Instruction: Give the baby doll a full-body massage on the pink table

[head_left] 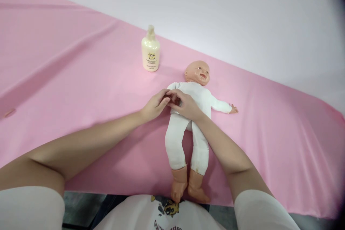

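Observation:
A baby doll with a bald vinyl head and a white cloth body lies on its back on the pink cloth, feet toward me. My left hand and my right hand meet at the doll's side on the left of the view. Their fingers are closed around the end of that doll arm, and its small hand is mostly hidden between them. My right wrist crosses over the doll's belly. The other doll arm stretches out to the right, its hand bare.
A cream pump bottle with a bee-like print stands upright beyond my left hand. Pink cloth with folds covers the table. A small pinkish object lies at the far left. Behind the table is a white surface.

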Motion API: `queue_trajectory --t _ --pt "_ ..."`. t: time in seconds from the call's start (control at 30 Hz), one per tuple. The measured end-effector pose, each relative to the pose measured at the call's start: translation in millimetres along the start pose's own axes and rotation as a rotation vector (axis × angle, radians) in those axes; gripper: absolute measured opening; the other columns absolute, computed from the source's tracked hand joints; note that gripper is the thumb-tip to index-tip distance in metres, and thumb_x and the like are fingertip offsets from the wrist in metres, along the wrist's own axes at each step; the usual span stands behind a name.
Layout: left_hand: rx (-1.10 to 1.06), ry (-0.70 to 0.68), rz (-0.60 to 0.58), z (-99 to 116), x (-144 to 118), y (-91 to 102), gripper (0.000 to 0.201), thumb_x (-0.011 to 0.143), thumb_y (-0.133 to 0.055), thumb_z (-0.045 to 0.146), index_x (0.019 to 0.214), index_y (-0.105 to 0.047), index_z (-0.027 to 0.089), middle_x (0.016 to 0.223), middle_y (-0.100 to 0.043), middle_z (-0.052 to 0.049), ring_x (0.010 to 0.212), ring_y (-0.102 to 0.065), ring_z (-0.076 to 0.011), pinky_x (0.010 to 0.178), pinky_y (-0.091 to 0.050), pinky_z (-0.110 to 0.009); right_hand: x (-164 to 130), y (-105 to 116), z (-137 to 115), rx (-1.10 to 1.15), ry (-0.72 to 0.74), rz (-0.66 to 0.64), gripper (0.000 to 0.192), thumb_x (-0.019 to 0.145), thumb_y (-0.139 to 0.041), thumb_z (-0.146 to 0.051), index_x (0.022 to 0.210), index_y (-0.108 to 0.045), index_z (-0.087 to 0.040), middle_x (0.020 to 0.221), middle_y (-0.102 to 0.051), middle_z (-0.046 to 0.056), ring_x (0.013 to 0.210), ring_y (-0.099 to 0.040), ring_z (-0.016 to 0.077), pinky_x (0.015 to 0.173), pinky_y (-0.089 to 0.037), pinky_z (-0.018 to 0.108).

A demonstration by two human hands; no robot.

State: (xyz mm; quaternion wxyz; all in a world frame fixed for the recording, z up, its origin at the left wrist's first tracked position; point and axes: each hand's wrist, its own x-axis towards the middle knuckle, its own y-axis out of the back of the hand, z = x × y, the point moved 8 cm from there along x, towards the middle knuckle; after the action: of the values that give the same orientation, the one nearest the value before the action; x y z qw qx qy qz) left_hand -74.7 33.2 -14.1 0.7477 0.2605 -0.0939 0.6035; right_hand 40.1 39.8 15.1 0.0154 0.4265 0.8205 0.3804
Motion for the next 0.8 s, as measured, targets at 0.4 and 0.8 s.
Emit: queue_trajectory --t 0.4,0.8 --pt "0.074 0.094 -0.093 3.0 0.3 -8.9 0.035 0.092 -0.053 0.035 0.121 -0.047 0.015 0.103 -0.063 -0.009 0.093 -0.063 -0.0222 0.082 -0.052 -0.038 0.6 -0.2 0.5 -0.083 -0.056 -0.034 0.041 0.078 -0.053 -0.014 0.118 -0.057 -0.024 0.087 -0.063 -0.001 0.075 -0.057 0.0154 0.077 -0.047 0.03" --pt "0.002 -0.011 -0.106 3.9 -1.2 -8.6 0.051 0.073 -0.05 0.012 0.124 -0.044 0.016 0.088 -0.056 -0.002 0.072 -0.053 -0.0146 0.067 -0.047 -0.03 1.1 -1.5 -3.3 -0.1 -0.052 -0.053 0.047 0.076 -0.053 -0.01 0.121 -0.057 -0.024 0.089 -0.064 -0.001 0.076 -0.056 0.0139 0.079 -0.046 0.029"
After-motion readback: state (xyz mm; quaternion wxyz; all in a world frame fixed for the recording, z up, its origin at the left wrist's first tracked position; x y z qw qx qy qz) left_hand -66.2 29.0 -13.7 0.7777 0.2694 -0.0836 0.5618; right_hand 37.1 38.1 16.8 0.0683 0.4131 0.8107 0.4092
